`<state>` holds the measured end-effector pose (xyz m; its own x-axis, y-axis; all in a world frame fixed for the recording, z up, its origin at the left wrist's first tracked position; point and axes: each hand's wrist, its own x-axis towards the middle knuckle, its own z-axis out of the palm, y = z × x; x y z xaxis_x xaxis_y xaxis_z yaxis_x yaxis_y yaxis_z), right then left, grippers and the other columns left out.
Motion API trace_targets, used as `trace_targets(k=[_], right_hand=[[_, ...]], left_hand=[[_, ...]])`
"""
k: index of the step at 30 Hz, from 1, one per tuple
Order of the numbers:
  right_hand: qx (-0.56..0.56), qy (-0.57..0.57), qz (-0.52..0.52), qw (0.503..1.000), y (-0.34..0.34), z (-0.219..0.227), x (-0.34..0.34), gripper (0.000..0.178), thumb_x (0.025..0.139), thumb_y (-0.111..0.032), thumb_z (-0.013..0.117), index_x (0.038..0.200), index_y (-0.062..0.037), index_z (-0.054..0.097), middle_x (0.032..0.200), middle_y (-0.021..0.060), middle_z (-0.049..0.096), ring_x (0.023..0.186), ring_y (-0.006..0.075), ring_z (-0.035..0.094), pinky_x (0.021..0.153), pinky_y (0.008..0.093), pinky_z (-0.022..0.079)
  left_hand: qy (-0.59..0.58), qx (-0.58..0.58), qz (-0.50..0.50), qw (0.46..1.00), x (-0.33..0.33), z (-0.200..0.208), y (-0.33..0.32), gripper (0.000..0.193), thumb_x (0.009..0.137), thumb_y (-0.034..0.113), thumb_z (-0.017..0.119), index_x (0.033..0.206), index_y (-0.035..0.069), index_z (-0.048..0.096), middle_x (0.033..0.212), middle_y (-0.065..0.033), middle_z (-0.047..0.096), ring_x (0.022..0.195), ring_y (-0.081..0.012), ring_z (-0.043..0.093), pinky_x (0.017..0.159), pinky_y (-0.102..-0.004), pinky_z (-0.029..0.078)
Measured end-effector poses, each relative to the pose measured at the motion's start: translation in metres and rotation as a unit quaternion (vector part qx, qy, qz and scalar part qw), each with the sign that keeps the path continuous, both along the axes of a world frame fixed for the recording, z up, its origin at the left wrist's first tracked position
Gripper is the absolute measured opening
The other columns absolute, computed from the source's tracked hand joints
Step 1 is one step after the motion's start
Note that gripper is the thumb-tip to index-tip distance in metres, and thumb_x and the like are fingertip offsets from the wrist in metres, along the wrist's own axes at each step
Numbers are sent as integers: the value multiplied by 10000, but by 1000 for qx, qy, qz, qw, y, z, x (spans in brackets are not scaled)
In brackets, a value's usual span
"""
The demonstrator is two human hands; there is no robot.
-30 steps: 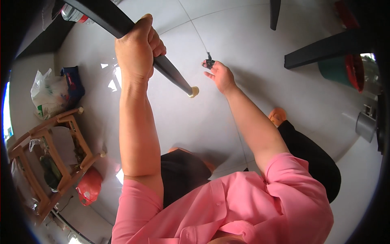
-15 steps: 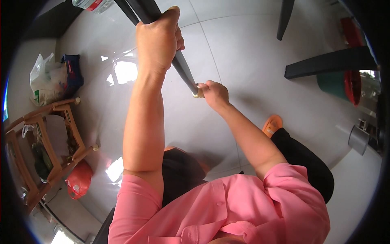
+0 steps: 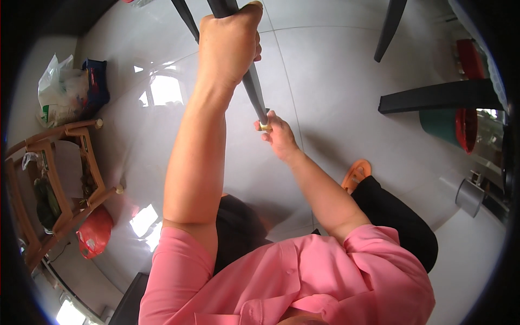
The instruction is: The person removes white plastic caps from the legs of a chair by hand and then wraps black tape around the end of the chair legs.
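**Two hands on a dark leg**

Fingers (image 3: 246,51) of the left hand (image 3: 227,46) are wrapped tight around a dark tapered furniture leg (image 3: 254,92), high and far in the scene. The right hand (image 3: 279,132) pinches the leg's lower tip, fingers closed about a small yellowish cap (image 3: 264,127). Below lies the pale tiled floor (image 3: 336,70); a wooden chair frame (image 3: 59,179) lies at left, an orange sandal (image 3: 355,174) at right.

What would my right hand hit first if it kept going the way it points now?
The right hand points up-left and already touches the tan tip of the dark chair leg gripped by the left hand. It would meet that leg end first.
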<state>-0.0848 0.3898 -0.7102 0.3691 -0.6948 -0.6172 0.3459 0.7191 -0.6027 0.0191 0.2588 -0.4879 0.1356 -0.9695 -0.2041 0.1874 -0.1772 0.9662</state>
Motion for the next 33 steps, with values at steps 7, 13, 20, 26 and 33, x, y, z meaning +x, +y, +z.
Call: trace_targets(k=[7,13,20,26,33], right_hand=[[115,-76,-177,974,15,-3,22,374,989,-409,373,953,-96,574,931,55,638,808,96,564,655,229,462],[185,-174,-210,944,19,-13,17,368,998,-380,358,961,-79,567,907,90,633,768,109,568,622,224,476],[297,-192,-167,920,23,-35,21,338,984,-312,374,889,-60,579,804,73,634,629,119,572,493,208,481],[390,-210,-2,897,125,-60,0,345,985,-331,353,928,-73,574,825,78,643,629,146,590,510,254,513],[60,341,206,915,-10,4,-248,377,851,-407,607,968,-49,605,972,66,594,882,169,588,714,305,530]], left_hand=[[-52,0,21,998,0,-1,4,409,838,130,556,517,117,303,459,18,285,401,-104,265,439,-284,277],[-72,-18,-8,997,-5,-11,8,413,842,133,556,519,102,301,459,19,286,400,-97,266,431,-270,281],[-92,-36,-10,995,-1,-9,7,411,846,129,535,517,105,290,455,17,280,399,-108,259,438,-284,287],[-59,-1,21,998,0,-10,1,416,878,175,566,544,135,321,487,31,273,414,-89,240,429,-266,241],[-11,-3,-21,1000,-3,-21,5,422,906,214,543,560,142,311,491,37,266,422,-90,251,461,-263,262]])
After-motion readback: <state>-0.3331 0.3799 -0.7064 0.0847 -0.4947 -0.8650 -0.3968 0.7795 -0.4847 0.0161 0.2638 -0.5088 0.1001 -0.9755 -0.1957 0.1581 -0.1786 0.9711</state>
